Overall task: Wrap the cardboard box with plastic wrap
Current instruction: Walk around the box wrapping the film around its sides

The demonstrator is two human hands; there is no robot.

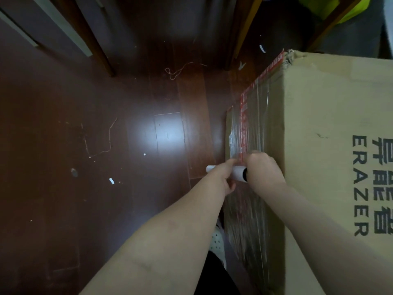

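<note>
Hands on the wrap roll (237, 177)
Arms outstretched, left hand (223, 177) and right hand (262, 169) curl round it against the cardboard box (329, 113).

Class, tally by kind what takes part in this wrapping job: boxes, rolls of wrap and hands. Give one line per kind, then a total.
Boxes: 1, the brown cardboard box
Rolls: 1, the white roll of clear plastic wrap
Hands: 2, the left hand and the right hand, both gripping the roll
Total: 4
</note>
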